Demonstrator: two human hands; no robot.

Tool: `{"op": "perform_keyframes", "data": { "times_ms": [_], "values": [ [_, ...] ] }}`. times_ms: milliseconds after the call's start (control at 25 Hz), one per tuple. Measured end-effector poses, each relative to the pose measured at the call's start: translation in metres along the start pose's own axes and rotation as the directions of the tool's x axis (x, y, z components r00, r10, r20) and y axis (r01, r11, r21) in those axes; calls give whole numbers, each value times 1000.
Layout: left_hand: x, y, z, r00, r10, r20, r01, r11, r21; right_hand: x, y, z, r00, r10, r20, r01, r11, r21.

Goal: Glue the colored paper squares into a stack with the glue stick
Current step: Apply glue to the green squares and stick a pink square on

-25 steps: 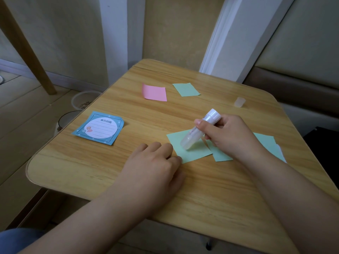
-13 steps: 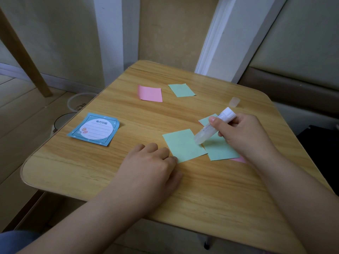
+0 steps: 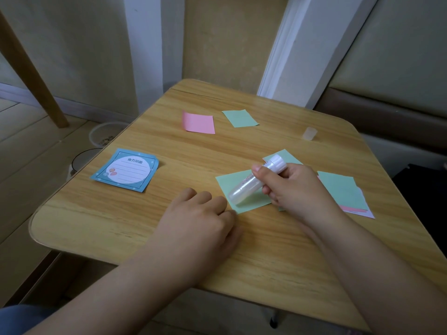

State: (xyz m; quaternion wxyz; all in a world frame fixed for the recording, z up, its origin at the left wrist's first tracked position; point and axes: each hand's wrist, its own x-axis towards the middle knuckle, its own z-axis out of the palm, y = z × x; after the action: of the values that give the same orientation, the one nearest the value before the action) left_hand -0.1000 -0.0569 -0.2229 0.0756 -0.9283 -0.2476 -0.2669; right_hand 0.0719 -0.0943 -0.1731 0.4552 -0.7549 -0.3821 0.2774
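Both forearms are bare from the lower frame edge up to the wrists, with no sleeve, watch, bracelet or ring visible on either. The left hand (image 3: pixel 198 221) shows its back to the camera, with 4 rounded knuckles and smooth, unmarked surface. The right hand (image 3: pixel 297 189) shows short, plain nails without polish on the thumb and the fingertips in view. At the bottom left corner sits a patch of blue fabric (image 3: pixel 21 317), seemingly clothing, though which garment cannot be told.
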Motion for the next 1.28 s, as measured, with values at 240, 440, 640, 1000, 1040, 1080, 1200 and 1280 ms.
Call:
{"op": "perform_keyframes", "data": {
  "times_ms": [240,440,640,1000,1040,1080,1200,1280],
  "values": [
    [0,0,1,1000,29,1,-29,1000,4,-2,2,2,1000,-11,18,11,1000,11],
    [1,0,1,999,50,-4,-50,999,14,2,7,-10,1000,9,-8,-9,1000,19],
    [1,0,1,998,59,-2,-59,998,9,4,15,-27,997,35,-74,-34,999,21],
    [0,-2,-2,1000,20,-23,-21,997,-71,-6,19,-45,977,16,-211,-13,1000,17],
    [-1,-3,-3,1000,7,-27,-9,995,-104,-8,18,-43,976,18,-218,-8,999,48],
    [-2,-4,-4,1000,-2,-28,-1,992,-129,-10,17,-41,977,22,-214,-4,996,88],
    [-3,-5,-5,1000,-8,-8,7,990,-139,-15,16,-32,983,23,-179,4,989,151],
    [-2,-6,-5,1000,-20,0,20,991,-132,-15,16,-28,984,17,-179,8,991,135]
  ]
}}
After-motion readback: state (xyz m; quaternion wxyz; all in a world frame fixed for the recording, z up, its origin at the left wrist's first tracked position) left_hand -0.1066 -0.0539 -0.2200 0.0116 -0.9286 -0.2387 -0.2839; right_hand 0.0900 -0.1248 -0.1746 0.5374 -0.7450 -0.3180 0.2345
